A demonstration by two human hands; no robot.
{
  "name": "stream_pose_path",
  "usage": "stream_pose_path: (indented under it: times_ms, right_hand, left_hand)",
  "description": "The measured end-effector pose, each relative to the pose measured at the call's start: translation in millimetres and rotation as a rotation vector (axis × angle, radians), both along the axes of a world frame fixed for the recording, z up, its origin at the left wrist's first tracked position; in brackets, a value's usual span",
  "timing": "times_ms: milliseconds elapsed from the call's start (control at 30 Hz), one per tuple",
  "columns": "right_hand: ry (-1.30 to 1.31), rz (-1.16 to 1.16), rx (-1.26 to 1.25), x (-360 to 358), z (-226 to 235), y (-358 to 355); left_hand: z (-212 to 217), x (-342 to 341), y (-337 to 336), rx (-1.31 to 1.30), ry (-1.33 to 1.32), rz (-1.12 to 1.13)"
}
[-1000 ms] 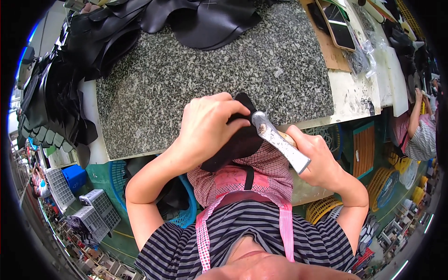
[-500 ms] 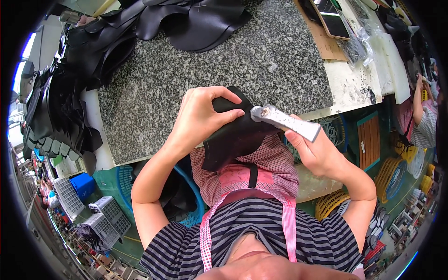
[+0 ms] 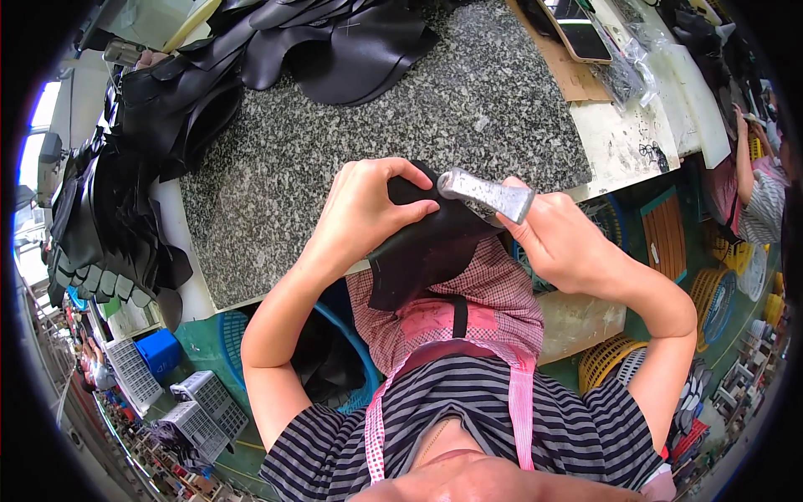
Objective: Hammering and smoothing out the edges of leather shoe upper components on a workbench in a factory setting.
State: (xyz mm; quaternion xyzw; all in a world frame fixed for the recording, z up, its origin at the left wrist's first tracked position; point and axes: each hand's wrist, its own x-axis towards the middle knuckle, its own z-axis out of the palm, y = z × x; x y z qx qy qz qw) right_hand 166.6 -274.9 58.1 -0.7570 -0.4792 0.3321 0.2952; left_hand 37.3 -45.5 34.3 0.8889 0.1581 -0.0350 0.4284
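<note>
- Black leather piece [image 3: 435, 251] sits at the table's near edge, partly over the granite slab [image 3: 376, 134] and partly hanging down over the person's lap.
- Left hand [image 3: 368, 213] is clamped on the piece: fingers curl over its top edge, thumb pressed on its face near the right end.
- Right hand [image 3: 556, 238] is clenched round a grey metal tool [image 3: 485, 194] (blade or scraper, I cannot tell which); the tool's free end touches the piece just beside the left thumb.
- Tool lies nearly level, pointing left, above the near edge of the table.
- More black pieces [image 3: 335, 42] are heaped along the slab's far edge and far-left corner, well apart from both hands.
- Another stack [image 3: 109, 226] of black pieces hangs off the table's left edge.
- Cardboard sheet [image 3: 577, 71] lies at the far-right corner, with a dark phone [image 3: 577, 29] on it.
- White board [image 3: 636, 138] adjoins the slab on the right.
- Checked pink apron [image 3: 452, 314] covers the lap below the piece.
- Another person's sleeve [image 3: 757, 201] shows beyond the right edge of the table.
- Blue crate [image 3: 159, 351] and grey baskets [image 3: 201, 410] stand on the floor under the left edge.
</note>
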Motion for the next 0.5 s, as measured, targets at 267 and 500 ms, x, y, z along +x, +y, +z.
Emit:
stream_pose_path:
  times_ms: [267,500]
  right_hand:
    - [-0.067,-0.010,0.022,-14.3,-10.8,-0.6]
    - [-0.128,-0.043,0.244,-3.3,-1.4,7.5]
  left_hand:
    - [2.8,-10.1,1.0,0.051,-0.092,-0.061]
    - [-2.5,-37.3,0.3,0.086,-0.095,0.034]
